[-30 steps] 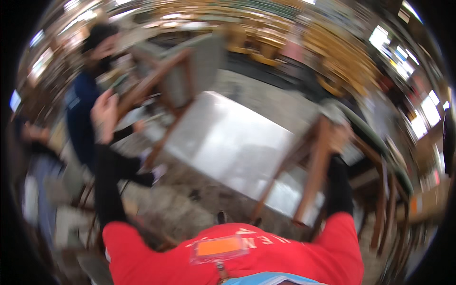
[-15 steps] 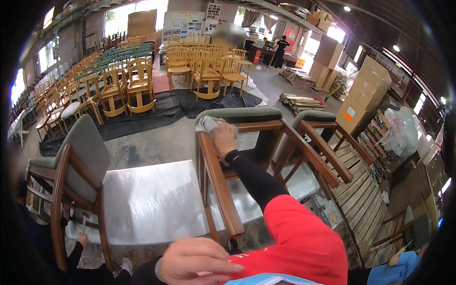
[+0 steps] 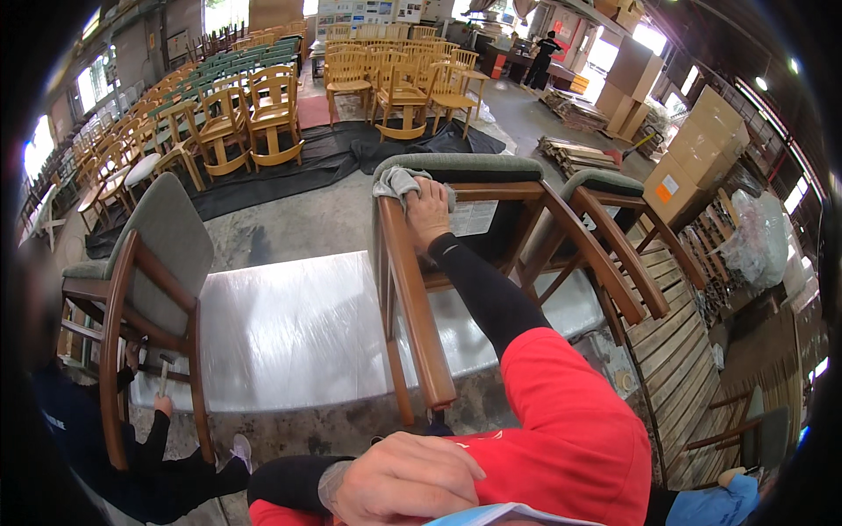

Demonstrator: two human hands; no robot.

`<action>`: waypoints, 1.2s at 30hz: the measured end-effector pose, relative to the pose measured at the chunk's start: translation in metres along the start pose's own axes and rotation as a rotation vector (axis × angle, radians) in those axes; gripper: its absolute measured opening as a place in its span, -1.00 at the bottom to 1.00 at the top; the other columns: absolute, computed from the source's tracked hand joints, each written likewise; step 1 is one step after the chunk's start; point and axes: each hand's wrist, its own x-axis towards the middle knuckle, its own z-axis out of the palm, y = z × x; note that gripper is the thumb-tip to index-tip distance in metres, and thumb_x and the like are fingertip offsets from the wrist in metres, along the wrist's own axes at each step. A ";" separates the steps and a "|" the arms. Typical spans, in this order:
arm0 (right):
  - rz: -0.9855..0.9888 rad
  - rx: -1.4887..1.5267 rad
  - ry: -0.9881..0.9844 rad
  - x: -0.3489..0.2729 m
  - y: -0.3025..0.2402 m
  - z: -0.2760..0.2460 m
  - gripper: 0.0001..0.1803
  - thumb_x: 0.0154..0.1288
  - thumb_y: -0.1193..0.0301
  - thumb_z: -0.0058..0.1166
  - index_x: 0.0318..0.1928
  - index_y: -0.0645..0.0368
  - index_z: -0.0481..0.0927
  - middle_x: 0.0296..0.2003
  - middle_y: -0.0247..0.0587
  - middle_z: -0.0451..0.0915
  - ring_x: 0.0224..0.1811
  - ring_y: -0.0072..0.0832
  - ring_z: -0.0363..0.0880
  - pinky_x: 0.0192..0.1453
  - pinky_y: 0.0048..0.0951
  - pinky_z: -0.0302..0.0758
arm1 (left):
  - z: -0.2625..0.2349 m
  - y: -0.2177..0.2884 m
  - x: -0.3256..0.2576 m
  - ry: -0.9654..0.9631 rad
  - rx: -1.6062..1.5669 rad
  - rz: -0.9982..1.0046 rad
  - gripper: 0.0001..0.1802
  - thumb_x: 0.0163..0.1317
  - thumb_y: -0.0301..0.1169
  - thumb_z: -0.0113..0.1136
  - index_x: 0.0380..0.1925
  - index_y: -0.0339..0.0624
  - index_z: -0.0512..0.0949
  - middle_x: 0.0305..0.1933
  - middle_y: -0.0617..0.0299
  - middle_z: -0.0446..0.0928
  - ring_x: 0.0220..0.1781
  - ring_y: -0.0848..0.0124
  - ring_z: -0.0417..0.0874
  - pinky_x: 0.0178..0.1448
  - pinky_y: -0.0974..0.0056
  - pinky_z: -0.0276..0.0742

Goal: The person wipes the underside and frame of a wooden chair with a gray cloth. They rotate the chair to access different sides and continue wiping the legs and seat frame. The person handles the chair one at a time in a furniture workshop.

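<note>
My right hand (image 3: 428, 213) grips a crumpled grey cloth (image 3: 399, 182) and presses it against the upper left corner of a tipped wooden chair (image 3: 417, 302). That chair has a dark green-grey padded edge, and its brown wooden bars point toward me. My left hand (image 3: 405, 478) hovers low in front of my body, its fingers curled in and close together, with nothing visible in them. A second tipped chair (image 3: 623, 254) of the same kind lies just right of the first. Upright on the left is another padded chair (image 3: 162, 254).
A plastic-wrapped platform (image 3: 294, 333) runs beneath the chairs. At left, a co-worker's hand (image 3: 163, 403) holds a hammer (image 3: 165, 373) beside the upright chair. Wooden slats (image 3: 675, 368) and cartons (image 3: 697, 158) are on the right. Rows of chairs (image 3: 403, 88) fill the back.
The view has tilted down and shifted slightly. My right hand stays at the chair corner with the cloth, while my left hand's fingers have curled in.
</note>
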 end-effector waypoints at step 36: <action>0.234 0.122 -0.225 -0.022 0.071 0.077 -0.58 0.35 0.22 0.12 0.14 0.14 0.61 0.04 -0.11 0.66 0.15 -0.12 0.59 0.24 -0.08 0.48 | -0.008 -0.156 -0.077 0.309 0.902 0.090 -0.77 -0.06 -0.20 0.40 -0.53 -0.06 0.59 -0.27 0.20 0.53 0.19 0.01 0.51 0.55 -0.64 -0.32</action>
